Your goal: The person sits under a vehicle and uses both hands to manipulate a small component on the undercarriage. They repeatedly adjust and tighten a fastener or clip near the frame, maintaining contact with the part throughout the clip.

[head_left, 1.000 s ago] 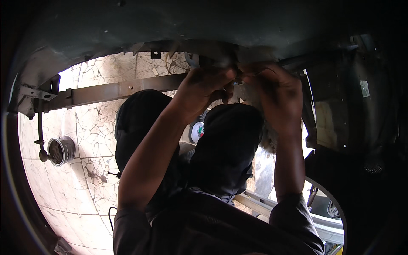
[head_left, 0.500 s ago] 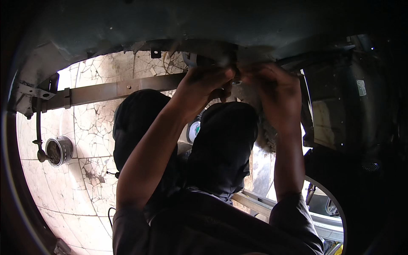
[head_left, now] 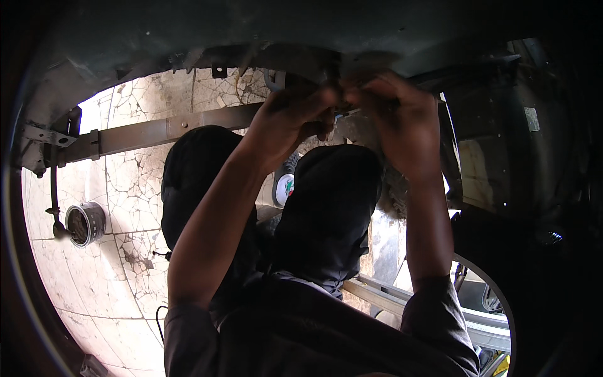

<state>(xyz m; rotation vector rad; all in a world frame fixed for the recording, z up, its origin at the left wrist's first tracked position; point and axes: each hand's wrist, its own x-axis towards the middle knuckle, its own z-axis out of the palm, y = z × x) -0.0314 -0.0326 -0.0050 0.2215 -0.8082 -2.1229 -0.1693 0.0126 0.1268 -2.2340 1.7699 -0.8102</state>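
At a shadowed part (head_left: pixel 331 71) below a dark panel (head_left: pixel 251 31), holds left hand (head_left: pixel 282 120) and right hand (head_left: pixel 406 118) close together, with fingers (head_left: pixel 322 98) bent inward but too dark to tell whether clamped or apart. Looks past a metal bar (head_left: pixel 160 131) and view-blocking black trouser legs (head_left: pixel 330 204) to a cracked tile floor (head_left: pixel 133 195) with a round tin (head_left: pixel 96 223) at left, losing metal rails (head_left: pixel 386 297) behind a curved dark edge (head_left: pixel 500 292) lower right.
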